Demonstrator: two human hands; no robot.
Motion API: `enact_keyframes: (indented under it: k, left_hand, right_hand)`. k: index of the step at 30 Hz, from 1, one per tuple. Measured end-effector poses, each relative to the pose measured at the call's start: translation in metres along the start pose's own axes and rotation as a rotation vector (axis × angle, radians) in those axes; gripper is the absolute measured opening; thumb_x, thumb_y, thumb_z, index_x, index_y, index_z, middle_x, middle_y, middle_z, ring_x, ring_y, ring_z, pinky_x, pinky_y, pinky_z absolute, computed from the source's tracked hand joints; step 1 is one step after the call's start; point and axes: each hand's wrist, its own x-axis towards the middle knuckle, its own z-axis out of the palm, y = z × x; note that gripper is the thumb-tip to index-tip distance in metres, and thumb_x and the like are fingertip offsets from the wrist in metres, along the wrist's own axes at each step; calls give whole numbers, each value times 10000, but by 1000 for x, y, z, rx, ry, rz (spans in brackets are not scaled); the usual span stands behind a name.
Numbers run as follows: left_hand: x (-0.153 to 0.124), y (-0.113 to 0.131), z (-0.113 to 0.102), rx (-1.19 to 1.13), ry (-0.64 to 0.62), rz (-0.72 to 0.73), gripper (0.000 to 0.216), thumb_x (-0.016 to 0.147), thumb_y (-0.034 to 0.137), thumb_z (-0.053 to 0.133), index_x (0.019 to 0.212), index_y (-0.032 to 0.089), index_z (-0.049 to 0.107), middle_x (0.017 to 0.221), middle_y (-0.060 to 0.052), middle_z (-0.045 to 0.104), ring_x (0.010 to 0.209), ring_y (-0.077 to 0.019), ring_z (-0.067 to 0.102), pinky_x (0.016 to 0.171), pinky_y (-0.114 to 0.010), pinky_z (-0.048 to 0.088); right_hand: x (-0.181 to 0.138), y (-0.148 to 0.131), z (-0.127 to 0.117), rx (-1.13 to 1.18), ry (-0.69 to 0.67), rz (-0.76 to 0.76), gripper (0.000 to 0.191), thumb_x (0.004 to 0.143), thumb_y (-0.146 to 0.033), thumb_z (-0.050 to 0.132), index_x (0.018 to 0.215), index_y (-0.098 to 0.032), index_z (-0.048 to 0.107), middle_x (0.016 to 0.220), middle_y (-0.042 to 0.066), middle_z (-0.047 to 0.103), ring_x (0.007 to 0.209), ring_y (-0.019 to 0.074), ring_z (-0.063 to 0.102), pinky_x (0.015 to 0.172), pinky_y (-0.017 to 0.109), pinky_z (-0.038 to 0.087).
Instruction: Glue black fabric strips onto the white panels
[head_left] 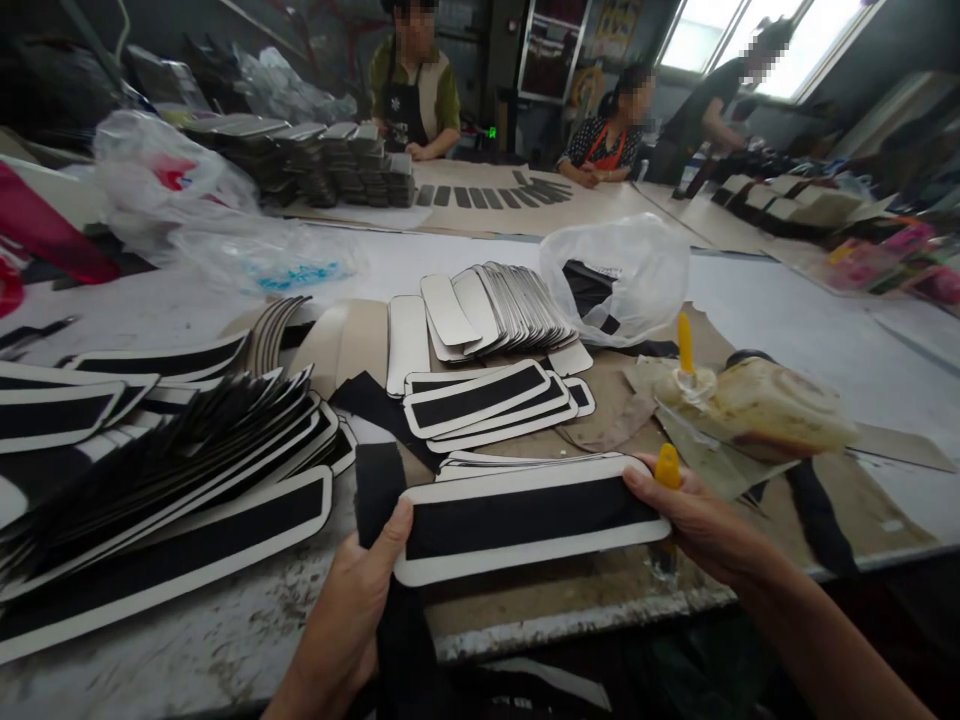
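Both hands hold one long white strip with a black centre panel (525, 515) flat above the table's near edge. My left hand (352, 600) grips its left end, thumb on top. My right hand (697, 525) pinches its right end and also holds a yellow-handled tool (667, 468) between the fingers. Just beyond the strip lies a small stack of similar white-and-black strips (487, 400). A black strip (379, 480) lies under my left hand's end of the piece.
Finished black-and-white strips (165, 480) fan out at left. Plain white strips (495, 305) fan behind, beside a clear plastic bag (622, 275). A glue-crusted container with a yellow brush (750, 400) sits at right. Three people work at the far tables.
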Motion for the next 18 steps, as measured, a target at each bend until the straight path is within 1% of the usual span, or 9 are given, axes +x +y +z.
enact_keyframes:
  k: [3, 5, 9, 11, 14, 16, 18]
  left_hand:
    - [-2, -2, -2, 42, 15, 66, 410, 762, 464, 638, 1061, 184, 655, 977, -79, 722, 1004, -274, 633, 804, -335, 543]
    - [-2, -4, -4, 76, 12, 105, 442, 764, 491, 623, 1073, 176, 649, 1004, -81, 716, 1026, -270, 622, 831, -327, 528]
    - [1, -10, -9, 210, -45, 187, 451, 736, 453, 671, 1071, 153, 647, 1030, -81, 708, 1014, -255, 627, 861, -310, 509]
    - [3, -12, -11, 230, -15, 209, 435, 736, 434, 677, 1060, 145, 650, 993, -77, 718, 968, -248, 647, 844, -308, 518]
    - [4, -14, -10, 213, 73, 225, 406, 723, 411, 696, 1032, 150, 659, 946, -65, 728, 935, -239, 659, 843, -301, 519]
    - [3, -14, -8, 195, 79, 227, 389, 714, 397, 709, 1015, 155, 666, 947, -63, 727, 944, -237, 656, 866, -304, 510]
    - [2, -13, -7, 145, 66, 217, 361, 711, 363, 718, 1009, 164, 671, 941, -58, 728, 940, -235, 658, 877, -308, 506]
  right_hand:
    - [-1, 1, -1, -155, 38, -26, 375, 757, -486, 646, 957, -169, 639, 793, 27, 634, 705, 163, 578, 609, 244, 490]
    - [0, 3, -3, -232, 60, -35, 365, 760, -500, 633, 938, -182, 626, 791, 21, 622, 698, 159, 563, 592, 236, 476]
    - [2, 9, -6, -279, 92, -42, 341, 765, -542, 597, 803, -203, 578, 694, -5, 557, 642, 148, 530, 553, 234, 456]
    - [2, 12, -8, -285, 128, -38, 372, 770, -571, 569, 727, -206, 514, 628, -29, 485, 563, 122, 481, 491, 223, 421]
    - [-1, 13, -6, -390, 190, -48, 398, 761, -572, 580, 687, -207, 440, 567, -65, 371, 465, 79, 358, 406, 198, 324]
    - [-3, 12, -4, -447, 212, -88, 396, 757, -548, 601, 668, -202, 430, 554, -72, 336, 458, 68, 320, 392, 187, 286]
    - [-4, 9, 0, -380, 206, -108, 388, 758, -531, 611, 668, -197, 436, 563, -68, 341, 473, 67, 327, 396, 180, 281]
